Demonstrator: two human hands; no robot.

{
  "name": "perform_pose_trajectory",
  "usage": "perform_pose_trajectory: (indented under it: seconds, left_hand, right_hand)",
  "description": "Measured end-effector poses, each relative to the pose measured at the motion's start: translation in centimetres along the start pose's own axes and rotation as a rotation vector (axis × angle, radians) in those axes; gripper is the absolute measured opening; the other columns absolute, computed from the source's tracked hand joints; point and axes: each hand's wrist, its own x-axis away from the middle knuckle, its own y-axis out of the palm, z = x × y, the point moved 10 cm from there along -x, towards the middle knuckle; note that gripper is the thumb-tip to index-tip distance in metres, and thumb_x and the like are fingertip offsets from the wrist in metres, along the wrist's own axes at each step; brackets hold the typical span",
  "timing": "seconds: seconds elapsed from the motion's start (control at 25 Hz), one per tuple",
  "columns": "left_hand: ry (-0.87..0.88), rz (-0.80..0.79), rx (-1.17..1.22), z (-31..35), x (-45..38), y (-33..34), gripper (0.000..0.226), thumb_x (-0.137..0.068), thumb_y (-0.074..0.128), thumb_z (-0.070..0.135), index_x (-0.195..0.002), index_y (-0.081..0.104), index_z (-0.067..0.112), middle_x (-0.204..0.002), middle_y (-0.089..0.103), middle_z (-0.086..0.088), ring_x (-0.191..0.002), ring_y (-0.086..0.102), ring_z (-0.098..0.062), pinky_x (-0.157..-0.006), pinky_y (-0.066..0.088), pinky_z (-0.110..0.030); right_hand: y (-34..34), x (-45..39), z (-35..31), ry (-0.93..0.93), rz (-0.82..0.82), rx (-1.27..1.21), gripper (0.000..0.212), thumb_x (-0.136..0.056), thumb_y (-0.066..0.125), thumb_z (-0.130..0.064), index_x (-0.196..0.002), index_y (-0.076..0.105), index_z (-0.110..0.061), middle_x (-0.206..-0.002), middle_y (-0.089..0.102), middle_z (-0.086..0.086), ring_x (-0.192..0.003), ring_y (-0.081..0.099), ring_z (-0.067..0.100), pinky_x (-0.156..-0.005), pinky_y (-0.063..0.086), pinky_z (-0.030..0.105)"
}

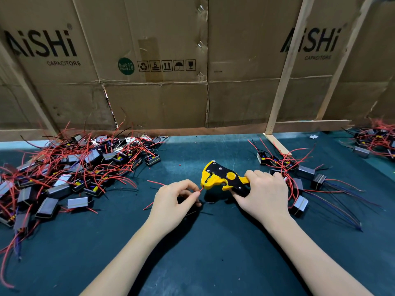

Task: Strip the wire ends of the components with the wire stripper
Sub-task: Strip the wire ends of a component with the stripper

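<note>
The right hand (pixel 264 194) grips the yellow wire stripper (pixel 222 177) at mid-desk. The left hand (pixel 174 201) pinches a red wire (pixel 201 189), its end at the stripper's mouth. A pile of components (pixel 70 167) lies far left on the desk (pixel 213 263).

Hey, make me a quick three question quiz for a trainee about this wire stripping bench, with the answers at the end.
1. True or false: the right hand grips the handles of the yellow and black wire stripper.
2. Multiple choice: what does the left hand pinch at the tool's nose?
A. a blue wire
B. a red wire end
C. a strip of tape
3. Fill in: the biggest pile of components lies on the ____ side of the dark green mat.

Key: 1 true; 2 B; 3 left.
</note>
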Motion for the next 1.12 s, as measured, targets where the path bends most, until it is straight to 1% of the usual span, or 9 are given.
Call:
perform_pose_trajectory:
  seconds: [0.12, 0.16, 0.24, 0.36, 0.52, 0.68, 0.8, 0.92, 1.12]
  left_hand:
    - [0.025, -0.004, -0.011, 0.2, 0.0, -0.1, 0.01, -0.092, 0.065, 0.018, -0.087, 0.062, 0.027, -0.069, 0.072, 0.018, -0.075, 0.067, -0.003, -0.087, 0.05, -0.035]
    - [0.045, -0.003, -0.023, 0.5, 0.1, -0.1, 0.01, -0.093, 0.064, 0.017, -0.092, 0.059, 0.026, -0.07, 0.072, 0.019, -0.073, 0.065, -0.002, -0.086, 0.048, -0.03]
    - [0.091, -0.019, -0.055, 1.0, 0.1, -0.3, 0.016, -0.093, 0.062, 0.012, -0.096, 0.055, 0.026, -0.074, 0.071, 0.019, -0.071, 0.06, -0.001, -0.08, 0.042, -0.022]
    - [0.118, -0.133, -0.096, 1.0, 0.0, 0.2, 0.021, -0.089, 0.061, 0.004, -0.089, 0.066, 0.024, -0.078, 0.068, 0.017, -0.082, 0.058, -0.004, -0.081, 0.043, -0.025]
    - [0.094, -0.215, -0.044, 0.3, 0.0, 0.2, 0.005, -0.087, 0.073, 0.021, -0.086, 0.074, 0.026, -0.08, 0.067, 0.017, -0.086, 0.06, -0.005, -0.083, 0.045, -0.021]
    - [0.038, -0.062, -0.044, -0.3, -0.2, -0.3, 0.009, -0.085, 0.075, 0.023, -0.076, 0.073, 0.025, -0.076, 0.068, 0.019, -0.082, 0.06, -0.006, -0.079, 0.045, -0.023]
    - [-0.016, 0.061, -0.057, -0.7, 0.0, -0.3, 0.015, -0.084, 0.074, 0.021, -0.07, 0.07, 0.025, -0.072, 0.068, 0.016, -0.081, 0.059, -0.006, -0.073, 0.042, -0.017]
    - [-0.051, 0.124, -0.029, -1.0, 0.1, -0.4, 0.018, -0.082, 0.074, 0.018, -0.067, 0.069, 0.025, -0.07, 0.068, 0.01, -0.078, 0.059, -0.006, -0.069, 0.039, -0.011]
    - [-0.104, 0.176, 0.016, -1.4, 0.1, -0.6, 0.019, -0.082, 0.073, 0.016, -0.065, 0.068, 0.022, -0.067, 0.067, 0.013, -0.069, 0.059, -0.006, -0.065, 0.04, -0.012]
  right_hand:
    - [-0.3, -0.1, 0.2, 0.036, 0.022, -0.012, 0.051, -0.05, 0.09, -0.045, -0.051, 0.05, -0.013, -0.046, 0.05, 0.003, -0.04, 0.053, 0.027, -0.05, 0.029, 0.025]
    - [-0.4, 0.0, 0.1, 0.029, 0.036, -0.003, 0.05, -0.052, 0.089, -0.046, -0.054, 0.052, -0.013, -0.048, 0.051, 0.003, -0.043, 0.055, 0.027, -0.05, 0.031, 0.027]
    - [-0.4, 0.1, 0.1, 0.005, 0.056, 0.028, 0.048, -0.059, 0.082, -0.052, -0.068, 0.058, -0.012, -0.063, 0.056, 0.005, -0.06, 0.058, 0.03, -0.06, 0.039, 0.035]
    - [-0.6, 0.2, 1.1, 0.073, 0.069, 0.023, 0.055, -0.065, 0.077, -0.059, -0.082, 0.061, -0.009, -0.075, 0.058, 0.007, -0.072, 0.057, 0.032, -0.069, 0.039, 0.04]
    - [-0.5, 0.3, 2.0, 0.131, 0.048, -0.006, 0.057, -0.065, 0.077, -0.06, -0.085, 0.062, -0.008, -0.076, 0.06, 0.007, -0.074, 0.058, 0.032, -0.07, 0.037, 0.04]
    - [-0.2, 0.4, 2.0, 0.116, 0.01, 0.011, 0.057, -0.064, 0.078, -0.059, -0.084, 0.062, -0.009, -0.075, 0.059, 0.007, -0.073, 0.058, 0.032, -0.07, 0.035, 0.04]
    - [0.1, 0.6, 1.4, 0.098, -0.019, 0.039, 0.056, -0.065, 0.077, -0.06, -0.083, 0.062, -0.009, -0.075, 0.059, 0.008, -0.072, 0.058, 0.032, -0.07, 0.038, 0.04]
    - [0.4, 0.6, 1.0, 0.093, -0.051, 0.056, 0.057, -0.064, 0.077, -0.061, -0.083, 0.062, -0.008, -0.074, 0.059, 0.008, -0.071, 0.057, 0.032, -0.07, 0.041, 0.041]
    - [0.6, 0.6, 1.0, 0.102, -0.079, 0.063, 0.057, -0.064, 0.078, -0.06, -0.083, 0.063, -0.008, -0.075, 0.06, 0.009, -0.072, 0.058, 0.033, -0.071, 0.041, 0.042]
